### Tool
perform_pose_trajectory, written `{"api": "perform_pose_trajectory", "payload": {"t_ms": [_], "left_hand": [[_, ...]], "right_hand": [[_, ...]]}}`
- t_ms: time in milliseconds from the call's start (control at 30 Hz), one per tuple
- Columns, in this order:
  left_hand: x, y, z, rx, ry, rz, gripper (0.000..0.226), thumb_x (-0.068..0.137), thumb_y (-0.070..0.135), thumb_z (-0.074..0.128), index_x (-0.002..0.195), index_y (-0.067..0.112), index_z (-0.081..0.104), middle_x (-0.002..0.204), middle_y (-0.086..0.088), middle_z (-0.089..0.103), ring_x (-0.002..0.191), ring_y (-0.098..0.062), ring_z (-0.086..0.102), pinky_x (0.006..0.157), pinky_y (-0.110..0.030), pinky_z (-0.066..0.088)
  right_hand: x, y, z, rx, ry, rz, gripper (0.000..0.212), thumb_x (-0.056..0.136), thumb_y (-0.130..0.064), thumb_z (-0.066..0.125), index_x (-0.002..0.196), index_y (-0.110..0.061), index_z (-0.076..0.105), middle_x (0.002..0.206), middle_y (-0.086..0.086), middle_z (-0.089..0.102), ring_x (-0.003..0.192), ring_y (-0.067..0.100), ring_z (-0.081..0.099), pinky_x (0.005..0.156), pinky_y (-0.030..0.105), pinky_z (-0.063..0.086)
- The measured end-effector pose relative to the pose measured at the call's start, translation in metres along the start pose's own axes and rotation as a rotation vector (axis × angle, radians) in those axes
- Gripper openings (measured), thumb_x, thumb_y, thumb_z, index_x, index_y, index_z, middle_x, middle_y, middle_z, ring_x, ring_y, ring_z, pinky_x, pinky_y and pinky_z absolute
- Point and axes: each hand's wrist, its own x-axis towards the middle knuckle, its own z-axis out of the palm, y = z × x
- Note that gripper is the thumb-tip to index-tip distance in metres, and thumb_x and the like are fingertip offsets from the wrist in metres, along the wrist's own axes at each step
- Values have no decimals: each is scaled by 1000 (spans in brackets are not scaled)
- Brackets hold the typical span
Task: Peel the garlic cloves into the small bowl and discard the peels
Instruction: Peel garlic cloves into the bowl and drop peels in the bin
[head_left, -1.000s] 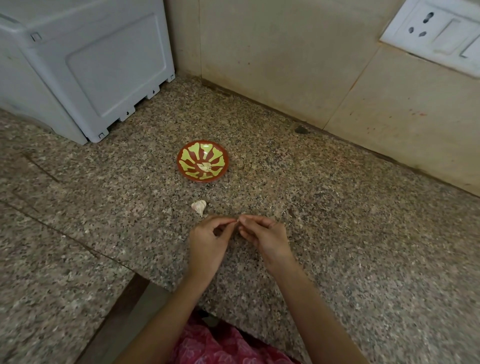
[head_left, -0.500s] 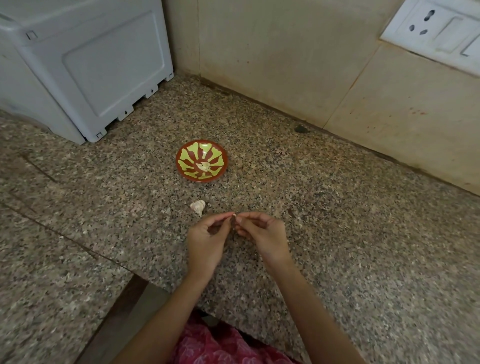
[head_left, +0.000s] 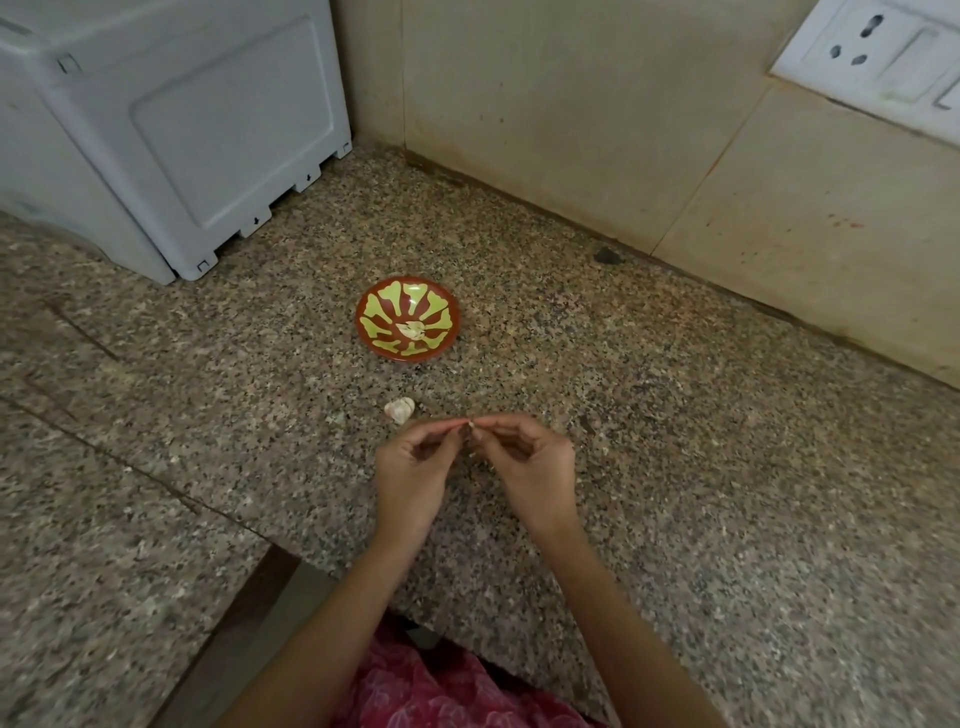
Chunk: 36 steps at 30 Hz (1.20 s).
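Note:
A small red bowl (head_left: 408, 318) with a yellow-green pattern stands on the speckled granite counter (head_left: 675, 467), with a pale garlic piece (head_left: 414, 329) at its centre. An unpeeled garlic piece (head_left: 400, 409) lies on the counter between the bowl and my hands. My left hand (head_left: 413, 470) and my right hand (head_left: 530, 467) meet fingertip to fingertip in front of it. Together they pinch a small garlic clove (head_left: 471, 425), mostly hidden by the fingers.
A white appliance (head_left: 171, 135) stands at the back left. A tiled wall (head_left: 597, 119) runs behind the counter, with a socket plate (head_left: 878, 57) at top right. A small dark speck (head_left: 607, 255) lies by the wall. The counter edge (head_left: 332, 571) drops off below my wrists.
My hands stay together at the same spot, with only slight finger movement on the clove. A bit of pale clove now shows between the fingertips.

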Motion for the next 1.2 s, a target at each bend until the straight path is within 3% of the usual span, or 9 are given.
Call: {"api": "perform_pose_trajectory", "payload": {"t_ms": [133, 367, 633, 833, 1033, 1200], "left_hand": [[0, 2, 0, 36, -1, 12, 12, 86, 2, 68, 93, 10, 74, 90, -3, 73, 84, -7, 68, 73, -14, 51], [-3, 0, -3, 292, -2, 243, 14, 83, 1, 71, 93, 10, 73, 90, 8, 66, 82, -1, 64, 72, -10, 50], [-5, -7, 0, 289, 61, 129, 14, 85, 7, 70, 96, 17, 73, 90, 5, 70, 80, -1, 66, 73, -15, 53], [-2, -10, -7, 367, 30, 138, 18, 87, 5, 67, 100, 16, 74, 91, 11, 69, 81, 2, 65, 73, -6, 47], [0, -14, -3, 438, -12, 188, 14, 86, 9, 69, 96, 16, 76, 88, 5, 71, 78, -3, 65, 71, -20, 54], [-1, -10, 0, 418, -9, 153, 11, 81, 8, 74, 87, 17, 74, 84, 9, 70, 75, 1, 64, 70, -10, 50]], "right_hand": [[-1, -2, 0, 43, 1, 30, 16, 82, -9, 78, 98, -13, 77, 94, -3, 77, 88, 13, 74, 83, 32, 60], [2, -2, 1, 129, -11, 118, 14, 83, -1, 75, 97, -4, 75, 92, 4, 77, 85, 20, 75, 79, 37, 62], [-1, 2, 4, 197, 17, 161, 15, 84, 4, 72, 95, -6, 74, 89, 4, 77, 84, 20, 75, 78, 29, 61], [0, 9, -1, 217, 46, 207, 15, 85, 0, 71, 99, -5, 73, 91, 10, 76, 85, 25, 74, 79, 31, 60], [2, 9, -1, 133, 60, 187, 15, 85, 0, 72, 93, -12, 77, 90, 5, 76, 84, 23, 73, 79, 32, 60], [0, 9, -1, 125, 91, 200, 15, 84, -1, 74, 90, -15, 77, 89, 1, 77, 84, 20, 73, 81, 33, 59]]}}
